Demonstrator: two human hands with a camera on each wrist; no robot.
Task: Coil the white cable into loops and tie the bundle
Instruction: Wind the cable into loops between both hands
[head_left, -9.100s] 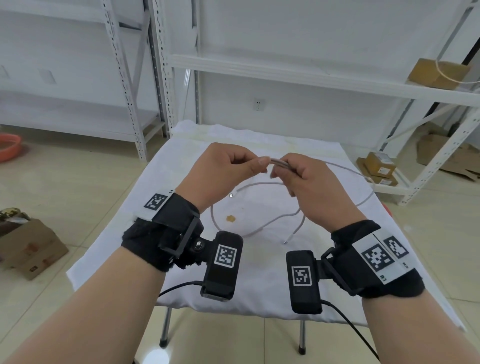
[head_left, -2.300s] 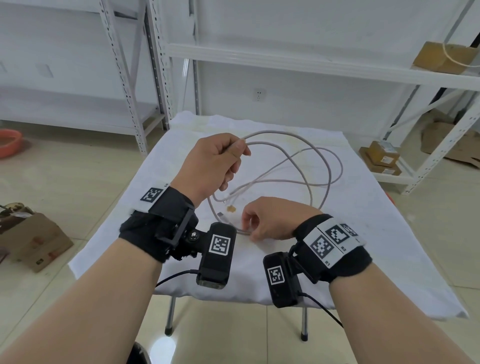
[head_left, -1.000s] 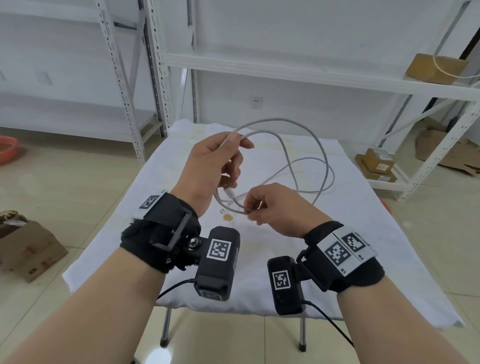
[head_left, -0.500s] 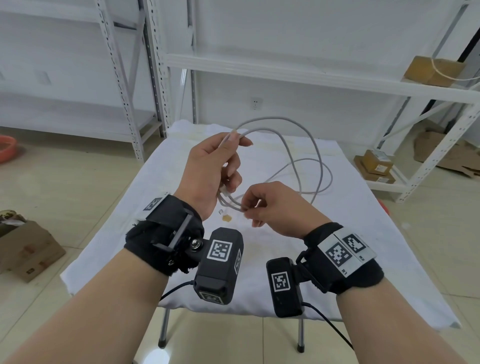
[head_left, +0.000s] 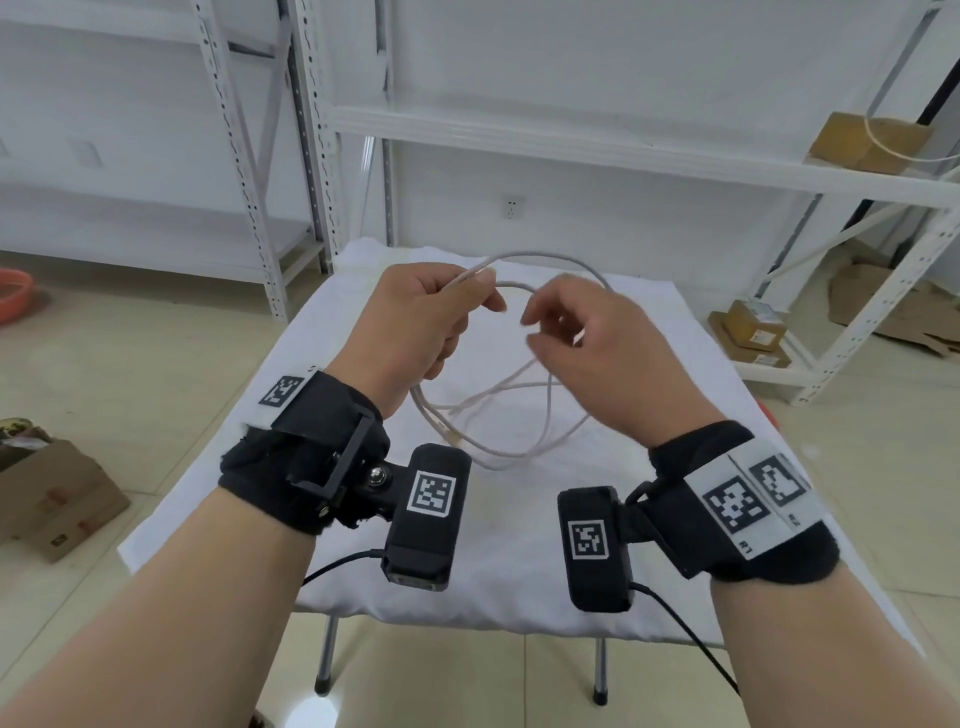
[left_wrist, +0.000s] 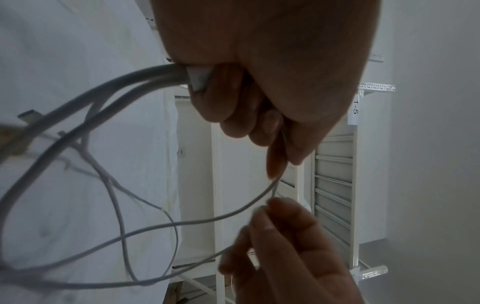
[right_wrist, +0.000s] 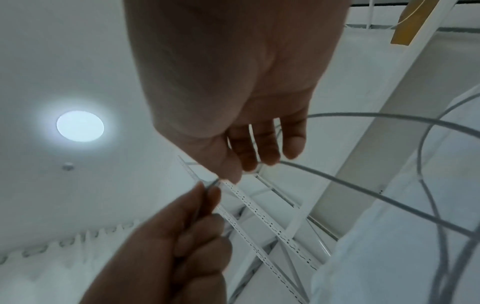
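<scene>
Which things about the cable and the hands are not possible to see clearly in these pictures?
- Cable loop count: strands cross; head view too small.
- Right hand grip: fingertips blurred in head view.
- Strands inside left hand: hidden by fingers in left wrist view.
- Cable ends: connector blurred.

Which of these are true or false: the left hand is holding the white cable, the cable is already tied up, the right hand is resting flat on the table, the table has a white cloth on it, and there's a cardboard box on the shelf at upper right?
1. The left hand holds the white cable. True.
2. The cable is already tied into a bundle. False: its loops hang loose and spread, with no tie around them.
3. The right hand rests flat on the table. False: it is raised beside the left hand, fingers at a cable strand.
4. A white cloth covers the table. True.
5. A cardboard box sits on the shelf at upper right. True.
</scene>
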